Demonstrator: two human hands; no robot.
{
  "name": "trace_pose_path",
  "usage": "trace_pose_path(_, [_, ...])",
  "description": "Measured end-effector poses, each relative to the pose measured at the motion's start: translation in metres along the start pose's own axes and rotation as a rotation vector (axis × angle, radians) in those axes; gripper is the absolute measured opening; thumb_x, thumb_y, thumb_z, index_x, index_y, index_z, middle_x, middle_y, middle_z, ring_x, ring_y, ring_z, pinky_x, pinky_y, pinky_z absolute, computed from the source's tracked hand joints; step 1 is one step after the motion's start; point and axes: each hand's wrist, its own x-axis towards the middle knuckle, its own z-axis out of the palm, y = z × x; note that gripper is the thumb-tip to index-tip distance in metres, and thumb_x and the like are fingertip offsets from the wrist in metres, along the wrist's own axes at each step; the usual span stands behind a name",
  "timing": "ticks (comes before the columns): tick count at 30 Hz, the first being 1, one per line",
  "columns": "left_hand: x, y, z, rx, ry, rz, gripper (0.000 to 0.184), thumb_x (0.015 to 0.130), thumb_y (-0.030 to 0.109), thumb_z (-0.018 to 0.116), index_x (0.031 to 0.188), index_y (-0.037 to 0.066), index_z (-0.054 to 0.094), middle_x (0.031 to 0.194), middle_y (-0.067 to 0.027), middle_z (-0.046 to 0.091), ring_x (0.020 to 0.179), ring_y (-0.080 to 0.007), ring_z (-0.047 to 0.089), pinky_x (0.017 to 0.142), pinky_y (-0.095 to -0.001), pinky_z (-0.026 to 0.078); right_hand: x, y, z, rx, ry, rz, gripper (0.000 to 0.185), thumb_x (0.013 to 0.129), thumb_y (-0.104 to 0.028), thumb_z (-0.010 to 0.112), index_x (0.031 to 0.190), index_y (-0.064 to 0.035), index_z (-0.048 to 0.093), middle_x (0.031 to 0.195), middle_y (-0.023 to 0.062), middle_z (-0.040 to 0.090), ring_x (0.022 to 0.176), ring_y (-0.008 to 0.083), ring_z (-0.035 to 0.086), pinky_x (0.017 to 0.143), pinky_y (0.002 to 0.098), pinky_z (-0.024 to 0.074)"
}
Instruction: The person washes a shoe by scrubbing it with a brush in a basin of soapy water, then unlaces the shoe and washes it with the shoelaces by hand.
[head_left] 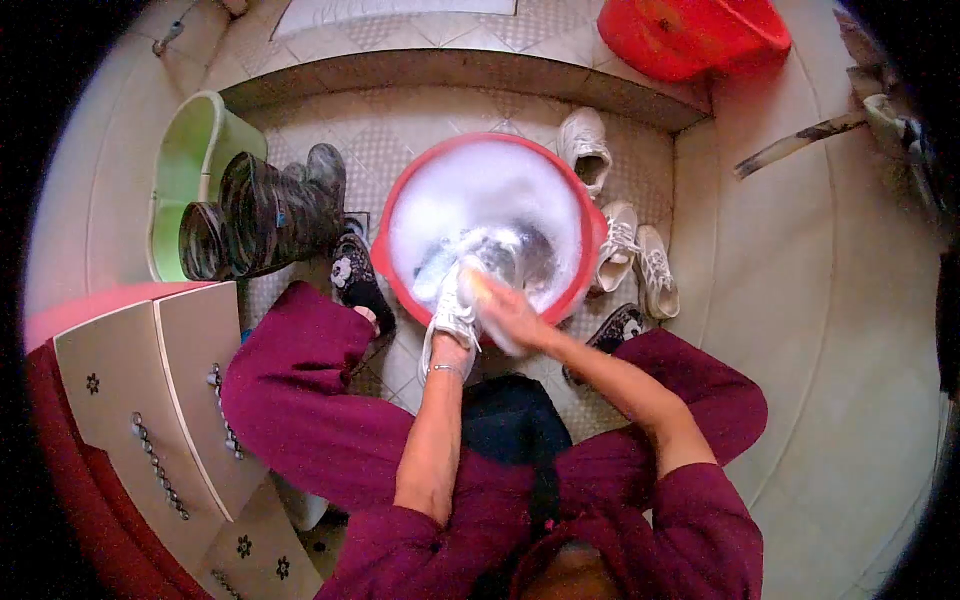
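Note:
My left hand [450, 352] is pushed into the opening of a white lace-up sneaker [455, 312] and holds it up at the near rim of the basin; its fingers are hidden inside. Closed around a small pale yellow object [480, 288], my right hand [512, 320] presses against the side of that sneaker. Motion blur keeps me from telling whether the yellow object is a brush or a sponge. Below both hands, a red basin [390, 200] holds white suds [480, 180] and greyish water, with something whitish partly sunk in it.
White shoes [618, 245] stand right of the basin. On the left are dark rubber boots [285, 215], a green bucket [168, 220] and a drawer cabinet [120, 380]. A red tub [690, 40] sits on the raised step [450, 68] behind. My knees flank the basin.

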Motion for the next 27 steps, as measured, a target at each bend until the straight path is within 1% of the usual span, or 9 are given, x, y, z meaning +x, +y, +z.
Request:
trace_pose_path(2, [0.000, -0.005, -0.014, -0.031, 0.027, 0.012, 0.035, 0.088, 0.029, 0.043, 0.114, 0.006, 0.051, 0.105, -0.0081, 0.056, 0.096, -0.0200, 0.053, 0.085, -0.0321, 0.044, -0.021, -0.040, 0.015, 0.058, -0.077, 0.058, 0.054, 0.086, -0.026, 0.047, 0.133, -0.0072, 0.032, 0.134, 0.0155, 0.035, 0.126, 0.0251, 0.029, 0.104, 0.0325, 0.0183])
trace_pose_path(4, [0.017, -0.018, -0.025, -0.058, -0.008, 0.053, 0.039, 0.090, 0.031, 0.044, 0.119, 0.005, 0.047, 0.110, -0.0070, 0.053, 0.099, -0.0190, 0.052, 0.086, -0.0318, 0.043, -0.008, -0.037, 0.012, -0.141, -0.044, -0.038, 0.053, 0.085, -0.030, 0.045, 0.133, -0.0110, 0.032, 0.131, 0.0208, 0.037, 0.120, 0.0313, 0.037, 0.101, 0.0355, 0.0263])
trace_pose_path(6, [0.018, -0.031, -0.012, 0.160, 0.117, 0.171, 0.043, 0.089, 0.029, 0.047, 0.123, 0.004, 0.042, 0.116, -0.0077, 0.050, 0.103, -0.0183, 0.050, 0.087, -0.0309, 0.043, 0.014, -0.040, 0.007, -0.542, 0.084, 0.254, 0.052, 0.085, -0.033, 0.043, 0.133, -0.0149, 0.034, 0.122, 0.0268, 0.042, 0.107, 0.0385, 0.046, 0.092, 0.0405, 0.0354])
trace_pose_path(7, [0.022, -0.035, -0.016, 0.294, -0.004, 0.242, 0.047, 0.088, 0.027, 0.049, 0.126, 0.003, 0.038, 0.118, -0.0077, 0.048, 0.105, -0.0178, 0.049, 0.088, -0.0306, 0.043, 0.031, -0.011, 0.007, -0.569, 0.244, 0.154, 0.049, 0.084, -0.039, 0.040, 0.130, -0.0229, 0.037, 0.103, 0.0250, 0.050, 0.094, 0.0411, 0.051, 0.082, 0.0468, 0.0418])
trace_pose_path(14, [-0.005, -0.008, 0.002, 0.093, 0.127, -0.044, 0.041, 0.086, 0.035, 0.049, 0.117, 0.008, 0.047, 0.104, -0.0067, 0.055, 0.094, -0.0211, 0.054, 0.078, -0.0339, 0.047, -0.006, -0.031, 0.006, -0.053, -0.037, 0.088, 0.052, 0.083, -0.023, 0.049, 0.132, -0.0099, 0.035, 0.122, 0.0161, 0.048, 0.113, 0.0220, 0.045, 0.095, 0.0298, 0.0319])
trace_pose_path(18, [-0.007, -0.032, 0.006, 0.310, -0.073, 0.176, 0.043, 0.088, 0.037, 0.044, 0.121, 0.008, 0.043, 0.109, -0.0061, 0.052, 0.098, -0.0198, 0.052, 0.081, -0.0328, 0.046, 0.001, -0.033, 0.002, -0.253, 0.062, 0.009, 0.054, 0.084, -0.030, 0.046, 0.133, -0.0131, 0.033, 0.115, 0.0223, 0.049, 0.105, 0.0311, 0.050, 0.091, 0.0340, 0.0361])
trace_pose_path(20, [-0.009, -0.033, 0.005, 0.409, -0.123, 0.240, 0.043, 0.089, 0.036, 0.043, 0.121, 0.009, 0.042, 0.110, -0.0060, 0.052, 0.099, -0.0194, 0.051, 0.081, -0.0325, 0.046, 0.020, -0.033, 0.003, -0.498, 0.082, 0.167, 0.051, 0.083, -0.038, 0.044, 0.131, -0.0256, 0.035, 0.103, 0.0268, 0.051, 0.093, 0.0388, 0.052, 0.084, 0.0399, 0.0396])
trace_pose_path(24, [0.004, -0.027, 0.000, 0.192, -0.214, 0.216, 0.039, 0.090, 0.030, 0.044, 0.121, 0.007, 0.042, 0.109, -0.0037, 0.050, 0.098, -0.0147, 0.050, 0.082, -0.0291, 0.043, 0.036, -0.047, 0.000, -0.755, 0.094, 0.172, 0.051, 0.082, -0.040, 0.044, 0.131, -0.0321, 0.034, 0.100, 0.0245, 0.049, 0.088, 0.0374, 0.053, 0.079, 0.0442, 0.0430])
trace_pose_path(27, [0.016, -0.028, -0.003, 0.727, -0.117, 0.518, 0.039, 0.089, 0.028, 0.044, 0.118, 0.002, 0.045, 0.104, -0.0012, 0.052, 0.086, -0.0117, 0.050, 0.074, -0.0248, 0.042, 0.048, -0.011, -0.029, -0.624, 0.353, -0.040, 0.051, 0.081, -0.040, 0.046, 0.130, -0.0336, 0.034, 0.100, 0.0268, 0.049, 0.089, 0.0412, 0.053, 0.078, 0.0472, 0.0432])
